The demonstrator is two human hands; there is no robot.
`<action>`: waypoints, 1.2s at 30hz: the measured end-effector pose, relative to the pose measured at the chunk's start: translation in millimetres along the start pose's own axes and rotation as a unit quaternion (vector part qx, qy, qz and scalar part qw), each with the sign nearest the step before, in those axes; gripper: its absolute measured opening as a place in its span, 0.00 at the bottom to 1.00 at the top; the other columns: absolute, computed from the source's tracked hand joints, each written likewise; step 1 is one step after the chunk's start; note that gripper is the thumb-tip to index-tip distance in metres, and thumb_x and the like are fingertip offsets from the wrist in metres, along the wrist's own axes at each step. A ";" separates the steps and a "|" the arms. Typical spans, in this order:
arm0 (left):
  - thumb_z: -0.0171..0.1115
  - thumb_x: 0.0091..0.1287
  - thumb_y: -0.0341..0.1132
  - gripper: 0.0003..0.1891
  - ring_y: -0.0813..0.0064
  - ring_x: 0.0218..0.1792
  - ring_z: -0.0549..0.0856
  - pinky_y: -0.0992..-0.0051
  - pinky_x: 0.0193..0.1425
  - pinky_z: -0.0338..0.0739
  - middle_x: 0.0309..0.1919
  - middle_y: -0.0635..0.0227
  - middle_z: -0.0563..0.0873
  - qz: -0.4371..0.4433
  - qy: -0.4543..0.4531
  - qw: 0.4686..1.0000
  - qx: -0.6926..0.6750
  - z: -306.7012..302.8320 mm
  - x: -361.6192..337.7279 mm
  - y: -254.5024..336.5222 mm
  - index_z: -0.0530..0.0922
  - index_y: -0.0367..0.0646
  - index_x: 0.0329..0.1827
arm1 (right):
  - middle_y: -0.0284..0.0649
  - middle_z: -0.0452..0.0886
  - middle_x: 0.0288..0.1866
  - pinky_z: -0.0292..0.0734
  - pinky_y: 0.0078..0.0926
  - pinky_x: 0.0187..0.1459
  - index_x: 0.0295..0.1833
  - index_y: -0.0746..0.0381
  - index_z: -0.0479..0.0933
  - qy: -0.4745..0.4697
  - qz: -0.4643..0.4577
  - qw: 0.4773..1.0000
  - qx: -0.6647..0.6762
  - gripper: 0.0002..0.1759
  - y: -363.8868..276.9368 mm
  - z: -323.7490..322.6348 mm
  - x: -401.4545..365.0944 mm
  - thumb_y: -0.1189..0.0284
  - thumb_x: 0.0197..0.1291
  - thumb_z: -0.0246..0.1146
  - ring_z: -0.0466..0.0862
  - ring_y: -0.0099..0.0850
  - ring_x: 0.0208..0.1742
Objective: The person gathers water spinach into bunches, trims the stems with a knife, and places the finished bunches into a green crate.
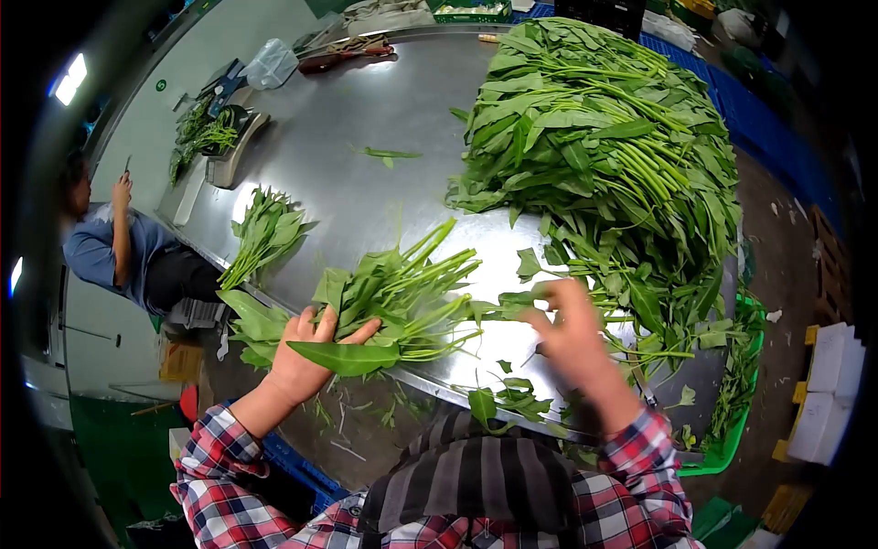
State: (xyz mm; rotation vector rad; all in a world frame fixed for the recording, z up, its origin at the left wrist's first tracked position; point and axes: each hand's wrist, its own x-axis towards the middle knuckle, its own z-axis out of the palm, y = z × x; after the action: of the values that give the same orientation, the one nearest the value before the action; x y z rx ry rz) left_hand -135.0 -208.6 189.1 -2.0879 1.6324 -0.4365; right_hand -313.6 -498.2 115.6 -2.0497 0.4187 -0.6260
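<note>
So the leafy bunch is lying by the near edge of the metal table, left of centre, leaves mostly left, stems poking right. Probably light and floppy in the leaves, stiffer along the stems, maybe slick if damp. Leaves look easy to bruise, so the stems seem the better place to grab. The left hand lies over the leafy end, fingers a bit apart, thumb out; can't tell how much they're gripping. The right hand is blurry, just right of the stems, fingers half curled by a leaf; can't tell if it's pinched. Big greens pile far right, smaller bunch left, scale far left.
</note>
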 end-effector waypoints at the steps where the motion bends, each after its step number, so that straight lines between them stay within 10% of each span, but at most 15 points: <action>1: 0.53 0.58 0.35 0.29 0.55 0.43 0.73 0.65 0.42 0.74 0.47 0.57 0.69 0.013 -0.001 1.000 0.004 -0.8 4.5 -0.3 0.67 0.74 0.65 | 0.37 0.71 0.27 0.70 0.30 0.38 0.45 0.64 0.72 -0.024 -0.121 0.992 -0.034 0.21 -30.9 16.6 4.5 0.64 0.49 0.68 0.73 0.32 0.35; 6: 0.53 0.55 0.33 0.30 0.54 0.45 0.73 0.65 0.44 0.74 0.43 0.61 0.70 0.079 0.093 0.993 -0.001 7.7 13.6 -13.0 0.70 0.71 0.63 | 0.38 0.71 0.28 0.70 0.30 0.42 0.43 0.62 0.75 -0.100 -0.213 0.971 -0.049 0.14 -19.7 77.0 14.7 0.68 0.53 0.65 0.74 0.35 0.37; 7: 0.53 0.54 0.33 0.29 0.55 0.45 0.74 0.64 0.45 0.74 0.43 0.61 0.70 0.081 0.097 0.992 -0.006 11.1 12.2 -19.2 0.71 0.71 0.62 | 0.35 0.72 0.29 0.68 0.24 0.39 0.40 0.62 0.76 -0.074 -0.107 0.985 0.114 0.08 -10.0 71.8 14.5 0.70 0.58 0.61 0.73 0.28 0.33; 8: 0.53 0.54 0.33 0.29 0.55 0.45 0.74 0.64 0.45 0.74 0.43 0.61 0.70 0.083 0.102 0.991 -0.012 14.8 11.2 -25.5 0.71 0.71 0.61 | 0.29 0.72 0.29 0.66 0.22 0.37 0.34 0.62 0.75 -0.059 0.184 0.929 0.317 0.12 -7.3 60.4 9.3 0.65 0.63 0.56 0.70 0.23 0.32; 12: 0.54 0.54 0.34 0.26 0.55 0.46 0.75 0.64 0.46 0.75 0.42 0.64 0.70 0.116 0.124 0.984 -0.044 29.8 11.6 -48.0 0.75 0.71 0.57 | 0.32 0.72 0.34 0.67 0.24 0.40 0.40 0.59 0.73 0.236 0.241 0.760 0.556 0.12 46.6 11.8 10.8 0.61 0.66 0.53 0.71 0.24 0.37; 16: 0.55 0.53 0.35 0.25 0.55 0.45 0.76 0.63 0.45 0.75 0.39 0.66 0.70 0.193 0.128 0.972 -0.034 33.9 27.4 -64.5 0.75 0.72 0.56 | 0.39 0.75 0.45 0.68 0.29 0.53 0.53 0.63 0.70 -0.016 0.131 0.987 0.097 0.23 15.4 -20.7 31.7 0.63 0.55 0.63 0.74 0.33 0.49; 19: 0.56 0.53 0.35 0.25 0.55 0.45 0.76 0.62 0.46 0.76 0.39 0.66 0.68 0.248 0.144 0.957 -0.044 27.4 45.0 -64.4 0.74 0.72 0.56 | 0.45 0.73 0.54 0.67 0.30 0.56 0.61 0.60 0.69 -0.150 -0.085 0.981 -0.093 0.32 -44.3 19.0 65.2 0.64 0.51 0.68 0.73 0.37 0.55; 24: 0.56 0.54 0.37 0.24 0.54 0.47 0.75 0.59 0.47 0.76 0.40 0.66 0.66 0.276 0.154 0.947 -0.064 19.0 56.6 -68.3 0.75 0.71 0.56 | 0.53 0.78 0.43 0.71 0.30 0.48 0.47 0.68 0.75 -0.247 0.009 0.961 0.121 0.16 -41.3 50.8 72.9 0.68 0.57 0.59 0.78 0.43 0.44; 26: 0.56 0.53 0.36 0.27 0.54 0.48 0.75 0.59 0.48 0.76 0.43 0.67 0.67 0.243 0.148 0.957 -0.052 18.5 50.3 -73.5 0.73 0.71 0.58 | 0.41 0.81 0.38 0.73 0.27 0.43 0.44 0.68 0.76 -0.025 0.102 0.976 0.191 0.16 -9.2 43.8 54.4 0.64 0.60 0.59 0.79 0.33 0.38; 30: 0.57 0.51 0.33 0.31 0.55 0.48 0.75 0.62 0.47 0.77 0.45 0.68 0.68 0.225 0.170 0.959 0.007 3.9 34.4 -85.7 0.71 0.72 0.61 | 0.33 0.73 0.35 0.69 0.23 0.33 0.45 0.58 0.70 0.136 0.184 0.717 0.658 0.10 88.8 -1.5 13.3 0.70 0.58 0.57 0.73 0.24 0.34; 32: 0.56 0.52 0.36 0.29 0.56 0.48 0.75 0.63 0.47 0.77 0.42 0.69 0.67 0.295 0.151 0.943 0.017 -11.9 32.3 -95.8 0.71 0.73 0.61 | 0.41 0.76 0.42 0.73 0.32 0.44 0.49 0.63 0.74 -0.019 0.181 0.958 0.222 0.21 77.2 -11.7 16.9 0.62 0.53 0.64 0.76 0.34 0.43; 34: 0.54 0.55 0.40 0.27 0.58 0.47 0.77 0.63 0.48 0.77 0.41 0.70 0.67 0.347 0.149 0.926 0.010 -21.9 36.7 -94.8 0.71 0.73 0.60 | 0.50 0.74 0.55 0.65 0.36 0.61 0.50 0.67 0.76 -0.198 0.040 0.955 -0.216 0.30 36.2 -10.9 40.7 0.58 0.46 0.69 0.71 0.43 0.59; 36: 0.54 0.56 0.39 0.26 0.58 0.47 0.77 0.63 0.48 0.77 0.43 0.70 0.67 0.374 0.151 0.915 -0.008 -32.1 46.1 -86.7 0.71 0.73 0.60 | 0.48 0.66 0.65 0.58 0.38 0.66 0.59 0.61 0.71 -0.126 -0.157 0.972 -0.121 0.33 0.8 21.3 67.3 0.62 0.46 0.68 0.65 0.46 0.66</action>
State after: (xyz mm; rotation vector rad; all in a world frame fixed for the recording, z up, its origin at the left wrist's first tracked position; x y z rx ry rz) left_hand -68.3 -241.2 260.9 -1.2770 2.4432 -0.4831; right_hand -246.6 -518.9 123.4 -2.4185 0.0180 -0.5083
